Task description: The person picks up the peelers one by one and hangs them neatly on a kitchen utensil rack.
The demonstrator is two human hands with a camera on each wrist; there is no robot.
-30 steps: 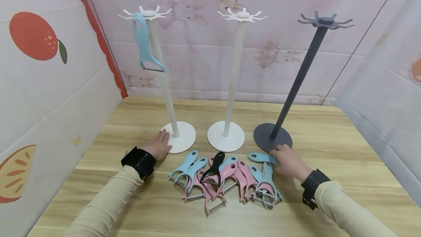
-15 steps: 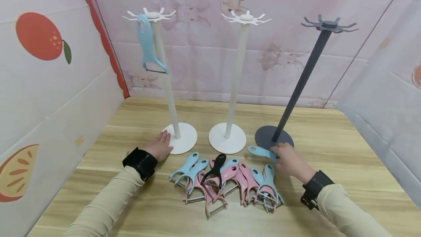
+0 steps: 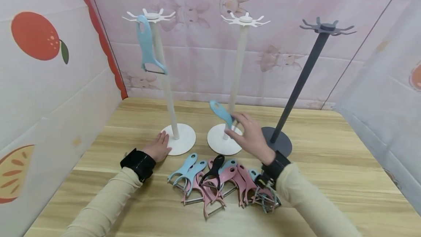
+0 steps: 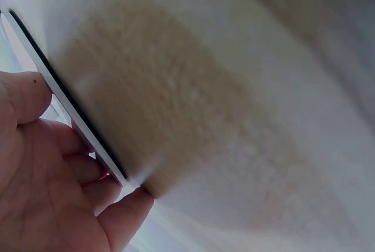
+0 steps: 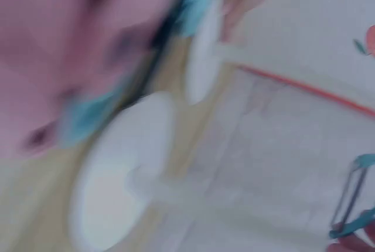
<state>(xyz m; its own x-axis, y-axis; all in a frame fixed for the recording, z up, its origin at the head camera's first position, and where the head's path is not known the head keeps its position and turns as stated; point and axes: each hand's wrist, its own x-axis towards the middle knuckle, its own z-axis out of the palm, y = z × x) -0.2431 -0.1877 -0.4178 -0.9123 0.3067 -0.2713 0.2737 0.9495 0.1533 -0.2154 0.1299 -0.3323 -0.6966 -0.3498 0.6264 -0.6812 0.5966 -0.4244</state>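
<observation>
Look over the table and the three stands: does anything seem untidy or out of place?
Yes. The peelers lie in a tangled, overlapping heap on the table, while only one blue peeler hangs on the left white stand. The middle white stand and grey stand carry nothing.

Both arms wear long, loose sleeves of pale cream cloth that reach to the wrists. A broad black band wraps each wrist where the sleeve ends: one behind the left hand (image 3: 159, 148), one behind the right hand (image 3: 251, 137). The right band carries a small dark block with a yellow mark on its underside. Both hands are bare, without rings or gloves.
</observation>
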